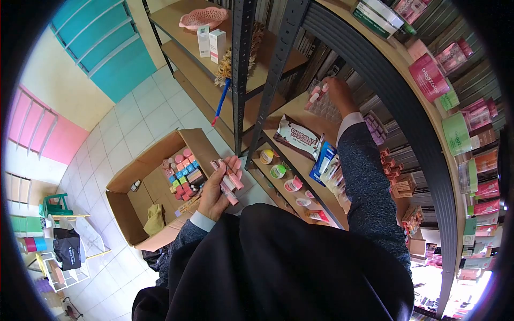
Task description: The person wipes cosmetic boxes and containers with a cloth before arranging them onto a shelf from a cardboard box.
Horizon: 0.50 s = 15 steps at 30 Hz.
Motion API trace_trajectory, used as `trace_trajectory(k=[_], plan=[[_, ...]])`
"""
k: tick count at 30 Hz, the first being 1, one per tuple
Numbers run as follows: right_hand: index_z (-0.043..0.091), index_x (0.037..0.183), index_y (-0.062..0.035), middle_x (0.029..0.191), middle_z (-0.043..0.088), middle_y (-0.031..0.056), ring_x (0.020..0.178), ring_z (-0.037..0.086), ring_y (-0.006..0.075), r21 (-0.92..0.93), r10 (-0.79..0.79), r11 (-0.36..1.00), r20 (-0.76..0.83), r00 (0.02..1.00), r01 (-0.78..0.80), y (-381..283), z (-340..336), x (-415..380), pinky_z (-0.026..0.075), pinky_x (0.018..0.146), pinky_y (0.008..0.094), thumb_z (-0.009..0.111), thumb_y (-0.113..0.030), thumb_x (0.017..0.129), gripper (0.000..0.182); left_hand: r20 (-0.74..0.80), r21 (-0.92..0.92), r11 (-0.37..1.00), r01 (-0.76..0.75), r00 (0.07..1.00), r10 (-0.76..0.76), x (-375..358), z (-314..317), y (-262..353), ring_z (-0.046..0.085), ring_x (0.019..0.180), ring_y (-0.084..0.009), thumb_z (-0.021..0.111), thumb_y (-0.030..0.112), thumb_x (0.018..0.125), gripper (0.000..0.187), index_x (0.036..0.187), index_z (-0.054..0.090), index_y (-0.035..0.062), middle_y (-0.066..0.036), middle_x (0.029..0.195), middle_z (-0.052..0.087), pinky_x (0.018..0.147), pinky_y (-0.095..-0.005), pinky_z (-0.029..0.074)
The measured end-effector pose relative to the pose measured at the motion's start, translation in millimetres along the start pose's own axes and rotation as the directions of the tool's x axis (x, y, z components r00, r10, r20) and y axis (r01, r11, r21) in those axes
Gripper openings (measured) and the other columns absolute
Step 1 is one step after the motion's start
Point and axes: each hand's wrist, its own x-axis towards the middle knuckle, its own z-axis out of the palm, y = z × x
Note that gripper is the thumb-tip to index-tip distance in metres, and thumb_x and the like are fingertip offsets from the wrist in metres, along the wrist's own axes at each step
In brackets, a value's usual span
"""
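Observation:
Several slim pink tubes (229,179) lie across my left hand (217,195), whose fingers and thumb hold them beside the open cardboard box (134,166). Inside that box are small colourful cosmetic packs (184,174) and a yellowish cloth bag (154,219). My right hand (338,93) reaches onto a shelf at a clear plastic tray (323,107), its fingers closed around small pink-and-white tubes (317,95). Below it on the shelf are a brown chocolate pack (297,137) and a blue pack (323,163).
Black metal shelf posts (243,80) stand between the box and my right arm. A pink basket (203,18), two white boxes and a blue-handled duster (222,101) are on the left rack. Cosmetic jars (428,77) line the right shelf. A green chair (55,204) stands far left.

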Motion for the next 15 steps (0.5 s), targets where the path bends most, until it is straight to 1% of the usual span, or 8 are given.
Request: trace_trajectory(k=[5,7,8,10,11,13,14,15], plan=[[0.059,0.097,-0.0021,0.091,0.063,0.0167,0.086,0.060,0.0316,-0.028,-0.022,0.999,-0.012,1.000,0.021,0.5,2.7,-0.1,0.047,0.073,0.0397,0.049,-0.004,0.079,0.020,0.001,-0.011,1.000,0.004,1.000,-0.004,-1.8,-2.8,-0.4,0.047,0.113,-0.0223,0.049,0.018,0.090,0.033,0.117,0.042,0.0008,-0.012,0.121,0.048,0.093,-0.0354,0.043],[0.059,0.097,-0.0022,0.089,0.063,0.0174,0.086,0.060,0.0318,0.087,0.121,0.988,0.111,0.986,-0.131,-5.6,0.5,-2.3,0.047,0.071,0.0402,0.051,-0.006,0.081,0.018,0.004,-0.019,1.000,0.004,1.000,-0.004,-2.5,-4.2,-0.7,0.047,0.113,-0.0222,0.050,0.018,0.090,0.033,0.117,0.043,0.0007,-0.012,0.122,0.048,0.093,-0.0354,0.043],[0.059,0.097,-0.0022,0.089,0.063,0.0174,0.086,0.060,0.0318,0.087,0.119,0.988,0.113,0.986,-0.130,-8.6,-0.9,-3.5,0.047,0.071,0.0402,0.051,-0.006,0.081,0.018,-0.003,-0.035,0.999,0.016,1.000,-0.016,-2.8,-4.0,-0.6,0.047,0.113,-0.0223,0.050,0.018,0.089,0.033,0.117,0.043,0.0015,-0.012,0.122,0.048,0.093,-0.0354,0.043],[0.059,0.097,-0.0033,0.088,0.063,0.0173,0.086,0.060,0.0322,-0.031,0.065,0.998,0.104,0.992,-0.062,-4.3,6.7,-5.2,0.047,0.071,0.0409,0.052,-0.009,0.082,0.017,-0.014,-0.052,0.998,0.025,1.000,-0.026,-3.5,-3.9,-0.9,0.047,0.113,-0.0225,0.050,0.018,0.089,0.033,0.118,0.042,0.0024,-0.012,0.122,0.047,0.092,-0.0353,0.043],[0.059,0.097,-0.0033,0.088,0.063,0.0173,0.086,0.060,0.0322,-0.028,0.062,0.998,0.108,0.992,-0.059,-0.4,8.3,-6.5,0.047,0.071,0.0409,0.052,-0.009,0.082,0.017,-0.005,-0.063,0.998,0.027,1.000,-0.028,-3.9,-3.8,-1.4,0.047,0.113,-0.0230,0.050,0.018,0.089,0.034,0.120,0.041,0.0047,-0.012,0.122,0.047,0.092,-0.0357,0.043],[0.060,0.094,-0.0050,0.090,0.063,0.0165,0.084,0.062,0.0305,0.020,0.036,0.999,-0.058,0.998,-0.035,-3.0,5.8,-8.3,0.048,0.070,0.0379,0.057,-0.016,0.079,0.019,-0.007,-0.075,0.997,0.021,1.000,-0.021,-4.2,-1.0,-1.6,0.047,0.113,-0.0236,0.050,0.018,0.089,0.035,0.121,0.039,0.0070,-0.013,0.122,0.048,0.091,-0.0361,0.044],[0.060,0.094,-0.0050,0.090,0.063,0.0165,0.084,0.062,0.0305,0.030,0.028,0.999,-0.049,0.998,-0.026,-6.8,7.6,-12.5,0.048,0.070,0.0379,0.057,-0.016,0.079,0.019,0.003,-0.052,0.999,-0.006,1.000,0.006,-4.3,0.9,-2.1,0.047,0.114,-0.0241,0.049,0.017,0.090,0.036,0.123,0.037,0.0094,-0.013,0.122,0.047,0.091,-0.0366,0.044],[0.060,0.093,-0.0052,0.087,0.064,0.0148,0.083,0.062,0.0278,0.236,0.097,0.969,-0.121,0.988,-0.066,-35.6,-13.0,-25.4,0.048,0.069,0.0360,0.057,-0.018,0.080,0.018,0.010,-0.027,0.999,-0.039,0.999,0.039,-5.1,2.9,-1.3,0.047,0.114,-0.0247,0.049,0.017,0.090,0.037,0.124,0.036,0.0118,-0.013,0.123,0.046,0.091,-0.0372,0.044]])
